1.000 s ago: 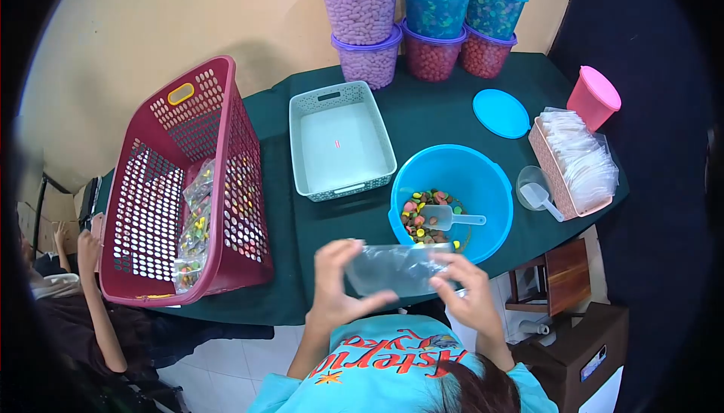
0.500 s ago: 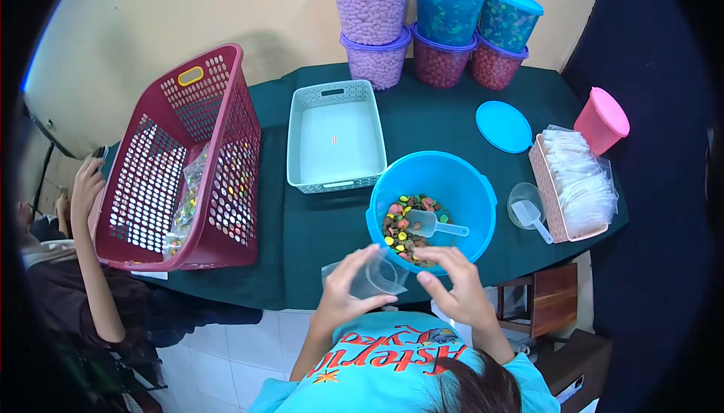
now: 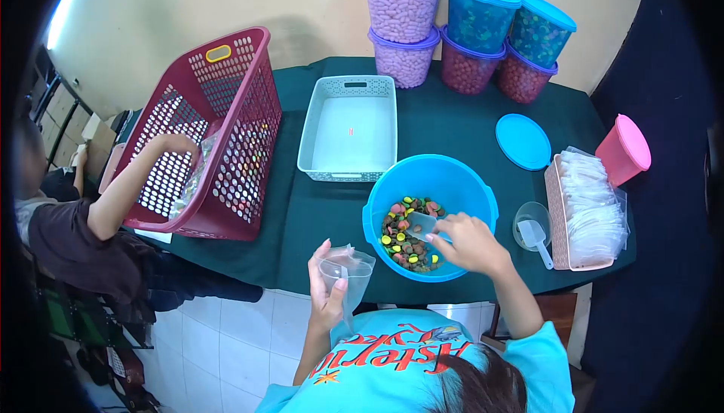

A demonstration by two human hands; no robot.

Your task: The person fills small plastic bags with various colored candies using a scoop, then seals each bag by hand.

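Note:
In the head view, my left hand is closed around a clear plastic bag, whose mouth is spread open at the top. It is just in front of the blue basin. My right hand reaches over the basin's right side, fingers wrapped on the handle of a translucent scoop. The scoop's head rests among colorful candies in brown, yellow, pink and green. My fingers hide most of the handle.
A pale green tray stands behind. At left, another person's hand reaches into a maroon basket with filled bags. At right are a bin of clear bags, a cup with a second scoop, a blue lid and stacked tubs.
My right hand has moved from beside the bag to the scoop and gripped its handle. The bag's mouth is now wider. The other person's hand has entered the maroon basket.

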